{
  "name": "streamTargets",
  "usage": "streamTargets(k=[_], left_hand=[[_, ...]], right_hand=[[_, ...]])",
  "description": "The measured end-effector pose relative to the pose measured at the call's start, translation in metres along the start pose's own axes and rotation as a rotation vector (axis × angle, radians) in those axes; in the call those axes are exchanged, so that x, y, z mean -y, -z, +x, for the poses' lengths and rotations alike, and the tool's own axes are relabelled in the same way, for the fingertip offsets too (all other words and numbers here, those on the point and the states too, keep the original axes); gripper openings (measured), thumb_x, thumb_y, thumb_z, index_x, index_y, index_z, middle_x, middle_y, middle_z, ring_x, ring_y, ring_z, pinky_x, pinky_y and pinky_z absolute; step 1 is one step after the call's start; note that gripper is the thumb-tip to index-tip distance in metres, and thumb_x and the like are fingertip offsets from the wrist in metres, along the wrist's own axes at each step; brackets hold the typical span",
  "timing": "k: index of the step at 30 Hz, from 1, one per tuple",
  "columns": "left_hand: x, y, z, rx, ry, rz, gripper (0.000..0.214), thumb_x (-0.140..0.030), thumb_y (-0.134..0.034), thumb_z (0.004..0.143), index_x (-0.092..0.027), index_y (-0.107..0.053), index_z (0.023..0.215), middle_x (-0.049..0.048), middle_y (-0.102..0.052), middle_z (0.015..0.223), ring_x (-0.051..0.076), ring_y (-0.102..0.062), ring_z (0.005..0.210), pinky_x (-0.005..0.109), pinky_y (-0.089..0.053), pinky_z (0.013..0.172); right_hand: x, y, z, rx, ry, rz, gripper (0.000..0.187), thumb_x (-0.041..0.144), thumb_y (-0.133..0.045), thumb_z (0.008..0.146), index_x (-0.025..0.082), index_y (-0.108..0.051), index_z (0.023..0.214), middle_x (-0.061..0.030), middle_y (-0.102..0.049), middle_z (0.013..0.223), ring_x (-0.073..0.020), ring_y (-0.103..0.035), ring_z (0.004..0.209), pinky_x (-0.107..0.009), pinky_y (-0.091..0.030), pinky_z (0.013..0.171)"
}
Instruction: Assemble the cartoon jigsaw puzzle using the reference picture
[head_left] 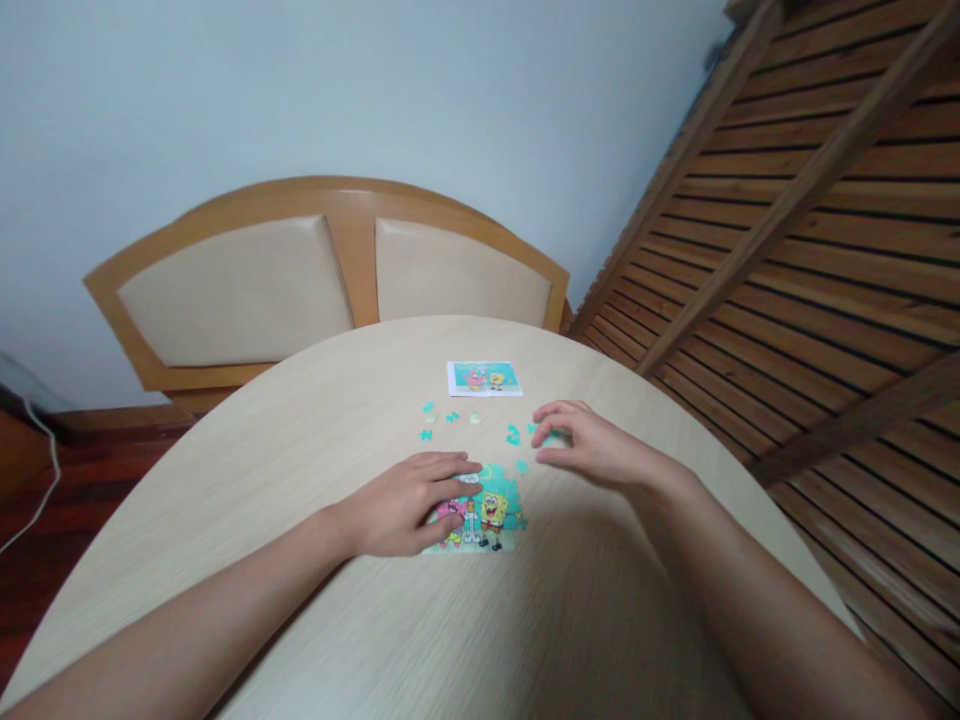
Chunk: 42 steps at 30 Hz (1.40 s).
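Observation:
A partly built cartoon jigsaw puzzle (pixel 486 512) lies on the round pale wooden table (pixel 300 480). My left hand (pixel 409 505) rests flat on its left part, fingers stretched out over the pieces. My right hand (pixel 592 448) hovers just right of and beyond the puzzle, fingers curled in a pinch on a teal puzzle piece (pixel 553 436). Several loose teal pieces (pixel 450 418) lie scattered beyond the puzzle, one more (pixel 513 435) near my right fingertips. A small reference picture card (pixel 484 378) lies farther back.
A wooden chair with beige padded back (pixel 322 280) stands behind the table against a pale wall. Slatted wooden panels (pixel 810 220) fill the right side. A white cable (pixel 45 460) hangs at the far left above a dark red floor.

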<state>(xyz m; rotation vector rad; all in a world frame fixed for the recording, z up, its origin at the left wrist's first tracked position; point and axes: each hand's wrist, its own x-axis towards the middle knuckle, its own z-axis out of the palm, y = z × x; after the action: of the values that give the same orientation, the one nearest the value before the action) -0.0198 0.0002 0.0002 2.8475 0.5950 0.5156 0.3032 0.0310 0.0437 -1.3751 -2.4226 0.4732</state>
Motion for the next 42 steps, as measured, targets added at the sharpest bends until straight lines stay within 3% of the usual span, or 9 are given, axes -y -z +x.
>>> streamTargets(k=[2, 4, 6, 9, 18, 23, 33, 42], left_hand=[[0.000, 0.000, 0.000, 0.000, 0.003, -0.009, 0.040, -0.033, -0.054, 0.098, -0.024, -0.056, 0.137, 0.0087, -0.053, 0.148, 0.028, -0.046, 0.139, 0.048, -0.041, 0.115], [0.000, 0.000, 0.000, -0.010, -0.001, -0.024, 0.040, -0.033, -0.055, 0.098, -0.024, -0.056, 0.137, 0.0088, -0.053, 0.147, 0.028, -0.047, 0.139, 0.048, -0.041, 0.115], [0.000, 0.000, 0.000, -0.018, -0.003, -0.033, 0.041, -0.032, -0.055, 0.097, -0.024, -0.056, 0.137, 0.0089, -0.054, 0.147, 0.028, -0.048, 0.138, 0.048, -0.041, 0.115], [0.000, 0.000, 0.000, -0.009, -0.002, -0.024, 0.041, -0.032, -0.054, 0.098, -0.023, -0.056, 0.137, 0.0090, -0.053, 0.147, 0.027, -0.047, 0.139, 0.047, -0.041, 0.115], [0.000, 0.000, 0.000, 0.011, 0.009, -0.012, 0.040, -0.033, -0.054, 0.098, -0.025, -0.056, 0.138, 0.0078, -0.052, 0.149, 0.027, -0.046, 0.140, 0.047, -0.040, 0.116], [0.001, -0.001, 0.000, 0.014, 0.012, -0.021, 0.041, -0.033, -0.054, 0.098, -0.025, -0.055, 0.138, 0.0080, -0.051, 0.149, 0.027, -0.046, 0.140, 0.047, -0.040, 0.116], [0.000, 0.000, 0.000, 0.000, 0.010, -0.020, 0.040, -0.032, -0.055, 0.097, -0.025, -0.056, 0.137, 0.0082, -0.052, 0.148, 0.028, -0.046, 0.139, 0.048, -0.040, 0.115], [0.000, -0.001, 0.000, -0.020, 0.005, -0.036, 0.040, -0.033, -0.055, 0.097, -0.026, -0.056, 0.137, 0.0079, -0.053, 0.148, 0.028, -0.047, 0.139, 0.049, -0.041, 0.114]], right_hand=[[-0.010, 0.010, -0.002, 0.028, -0.099, -0.004, 0.020, 0.034, -0.068, 0.082, 0.019, -0.075, 0.094, -0.0090, -0.070, 0.105, -0.0237, -0.062, 0.101, -0.036, -0.045, 0.096], [-0.018, 0.018, -0.005, 0.060, -0.289, -0.044, 0.021, 0.031, -0.068, 0.080, 0.017, -0.074, 0.095, -0.0080, -0.071, 0.092, -0.0218, -0.065, 0.086, -0.032, -0.048, 0.081], [-0.025, 0.021, -0.008, 0.085, -0.422, -0.053, 0.023, 0.027, -0.069, 0.078, 0.015, -0.073, 0.096, -0.0075, -0.071, 0.087, -0.0205, -0.065, 0.079, -0.029, -0.048, 0.072], [-0.032, 0.021, -0.010, 0.088, -0.497, -0.001, 0.025, 0.025, -0.070, 0.076, 0.014, -0.071, 0.099, -0.0072, -0.070, 0.087, -0.0184, -0.065, 0.075, -0.026, -0.047, 0.067], [-0.034, 0.005, -0.002, -0.002, -0.453, 0.017, 0.030, 0.031, -0.070, 0.080, 0.015, -0.073, 0.105, -0.0081, -0.071, 0.094, -0.0189, -0.066, 0.078, -0.028, -0.048, 0.072], [-0.025, 0.000, 0.001, -0.036, -0.365, -0.026, 0.027, 0.034, -0.069, 0.081, 0.015, -0.075, 0.098, -0.0087, -0.072, 0.093, -0.0213, -0.065, 0.086, -0.029, -0.047, 0.078], [-0.015, 0.000, 0.002, 0.033, -0.375, -0.031, 0.023, 0.027, -0.068, 0.076, 0.014, -0.076, 0.093, -0.0052, -0.072, 0.085, -0.0198, -0.064, 0.077, -0.027, -0.047, 0.071], [-0.008, 0.000, 0.000, 0.065, -0.301, -0.002, 0.025, 0.027, -0.067, 0.077, 0.014, -0.075, 0.096, -0.0067, -0.070, 0.085, -0.0179, -0.061, 0.073, -0.026, -0.046, 0.067]])
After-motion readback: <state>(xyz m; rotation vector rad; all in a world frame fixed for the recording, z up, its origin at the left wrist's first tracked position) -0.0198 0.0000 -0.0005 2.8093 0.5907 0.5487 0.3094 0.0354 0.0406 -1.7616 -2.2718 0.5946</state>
